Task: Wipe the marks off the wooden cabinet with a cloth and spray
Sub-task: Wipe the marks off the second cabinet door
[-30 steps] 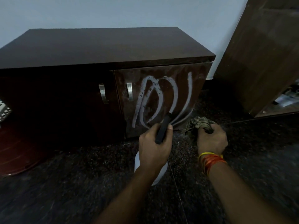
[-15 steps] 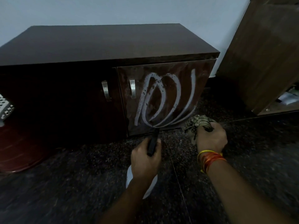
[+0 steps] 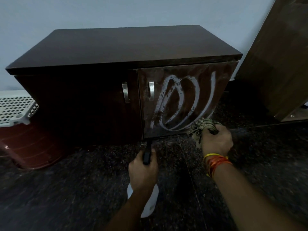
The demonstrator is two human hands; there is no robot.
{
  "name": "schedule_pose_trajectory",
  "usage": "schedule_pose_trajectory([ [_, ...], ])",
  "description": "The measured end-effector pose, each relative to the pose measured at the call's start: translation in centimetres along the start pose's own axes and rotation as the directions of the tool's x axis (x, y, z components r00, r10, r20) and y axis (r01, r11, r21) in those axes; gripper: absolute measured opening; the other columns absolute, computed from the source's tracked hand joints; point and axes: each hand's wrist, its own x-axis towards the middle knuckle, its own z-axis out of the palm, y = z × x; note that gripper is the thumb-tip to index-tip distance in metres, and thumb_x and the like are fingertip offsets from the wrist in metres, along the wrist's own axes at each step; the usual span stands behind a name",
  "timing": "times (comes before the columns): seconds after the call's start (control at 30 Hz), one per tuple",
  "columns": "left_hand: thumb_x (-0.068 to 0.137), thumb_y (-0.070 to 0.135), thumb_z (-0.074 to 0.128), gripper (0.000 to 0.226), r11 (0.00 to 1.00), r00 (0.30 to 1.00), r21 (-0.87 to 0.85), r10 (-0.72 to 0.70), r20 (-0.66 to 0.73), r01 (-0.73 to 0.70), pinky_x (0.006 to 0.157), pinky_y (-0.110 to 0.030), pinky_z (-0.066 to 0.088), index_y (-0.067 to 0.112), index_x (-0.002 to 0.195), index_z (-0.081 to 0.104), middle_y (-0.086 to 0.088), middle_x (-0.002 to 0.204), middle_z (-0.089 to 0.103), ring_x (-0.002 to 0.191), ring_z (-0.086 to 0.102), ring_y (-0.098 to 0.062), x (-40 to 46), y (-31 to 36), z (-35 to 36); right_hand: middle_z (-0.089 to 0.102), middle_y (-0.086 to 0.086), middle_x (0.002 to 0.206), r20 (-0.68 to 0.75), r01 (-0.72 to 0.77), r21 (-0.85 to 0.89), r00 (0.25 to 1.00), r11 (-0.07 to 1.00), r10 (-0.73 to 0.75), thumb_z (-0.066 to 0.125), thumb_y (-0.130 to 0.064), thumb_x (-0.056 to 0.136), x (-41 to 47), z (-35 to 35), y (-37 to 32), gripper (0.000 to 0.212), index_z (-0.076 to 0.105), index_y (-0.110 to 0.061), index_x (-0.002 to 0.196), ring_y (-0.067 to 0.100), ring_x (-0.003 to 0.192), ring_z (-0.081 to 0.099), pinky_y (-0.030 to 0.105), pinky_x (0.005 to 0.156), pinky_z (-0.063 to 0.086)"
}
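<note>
Gripping the spray bottle (image 3: 146,200) by its neck, the left hand (image 3: 144,172) sits lowest and nearest the camera, fingers curled round the black trigger head (image 3: 147,155), whose nozzle points up and forward at the foot of the cabinet door. The white body of the bottle hangs below the wrist, over the dark speckled floor (image 3: 83,189).

Further forward and to the right, the right hand (image 3: 216,140) is closed in a fist on a bunched patterned cloth (image 3: 202,125), with red and yellow bands at the wrist. The cloth's front edge looks to be touching, or just short of, the lower right corner of the door; I cannot tell which.

Beyond both hands stands the wooden cabinet (image 3: 116,47), and the white marks (image 3: 181,100) cover its right door (image 3: 221,77): 2 nested loops and 1 long stroke at the right, all running tall and leaning, from the lower left up toward the upper right. They lie ahead of and above both hands, and the right hand is plainly the nearer, just below their lower curve. Dark speckles on the white lines suggest the spray has already wetted them, so the wipe should probably travel up and left from that corner, along the strokes.

2 metal handles (image 3: 150,90) sit left of the marks, and a white perforated basket (image 3: 15,109) stands at far left.
</note>
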Motion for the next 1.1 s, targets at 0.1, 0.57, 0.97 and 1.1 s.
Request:
schedule_pose_trajectory([
  [0.1, 0.093, 0.036, 0.061, 0.038, 0.999, 0.999, 0.046, -0.001, 0.038, -0.001, 0.041, -0.029, 0.031, 0.021, 0.060, 0.050, 0.002, 0.045, 0.044, 0.036, 0.039, -0.014, -0.6, -0.8, 0.0, 0.055, 0.021, 0.129, 0.001, 0.005, 0.000, 1.000, 1.000, -0.005, 0.065, -0.016, 0.087, 0.0, 0.0, -0.1, 0.042, 0.058, -0.003, 0.126, 0.038, 0.119, 0.052, 0.043, 0.102, 0.043],
  [0.57, 0.084, 0.055, 0.049, 0.036, 0.971, 0.940, 0.063, 0.205, 0.272, -0.230, 0.046, -0.026, 0.027, 0.023, 0.068, 0.056, 0.007, 0.046, 0.041, 0.040, 0.038, -0.009, -4.0, 1.0, 3.3, 0.062, 0.021, 0.117, -0.125, -0.005, 0.015, 0.992, 1.000, 0.007, 0.063, -0.016, 0.082, 1.5, -1.7, 1.2, 0.032, 0.067, -0.005, 0.112, 0.038, 0.107, 0.058, 0.038, 0.089, 0.048],
  [0.97, 0.097, 0.029, 0.060, 0.021, 0.949, 0.972, -0.257, 0.213, 0.095, -0.182, 0.054, -0.034, 0.031, 0.021, 0.077, 0.059, 0.000, 0.058, 0.041, 0.051, 0.036, -0.025, -1.7, 7.1, 3.8, 0.062, 0.019, 0.117, -0.178, 0.033, 0.053, 0.984, 0.998, -0.023, 0.062, -0.014, 0.083, 2.8, -1.4, 0.4, 0.034, 0.066, -0.005, 0.115, 0.035, 0.108, 0.058, 0.033, 0.091, 0.047],
  [1.1, 0.097, 0.032, 0.060, 0.020, 0.928, 0.973, -0.294, 0.226, -0.038, -0.227, 0.049, -0.036, 0.037, 0.032, 0.077, 0.056, 0.006, 0.055, 0.042, 0.048, 0.039, -0.024, 0.1, 8.4, 2.4, 0.061, 0.019, 0.119, -0.165, 0.106, 0.110, 0.982, 0.988, -0.088, 0.063, -0.014, 0.081, 2.5, -0.2, -1.9, 0.038, 0.064, -0.007, 0.119, 0.035, 0.111, 0.056, 0.036, 0.096, 0.047],
])
